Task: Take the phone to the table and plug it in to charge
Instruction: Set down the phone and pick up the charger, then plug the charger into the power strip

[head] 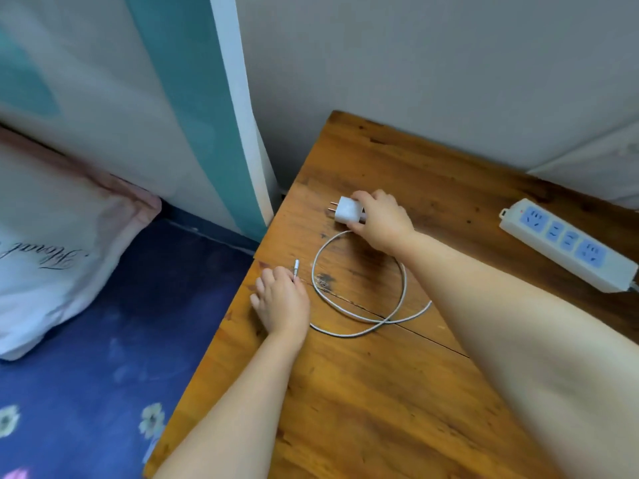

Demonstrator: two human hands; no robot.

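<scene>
The right hand (382, 221) holds the white charger block (348, 210) on the wooden surface (380, 392). Beside its looped cable (359, 299), the left hand (281, 300) seems to pinch the cable tip (296, 265). No phone shows.

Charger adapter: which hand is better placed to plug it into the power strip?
Right. The right hand already grips the charger adapter, and the power strip lies on its side; the left hand holds the cable tip.
</scene>
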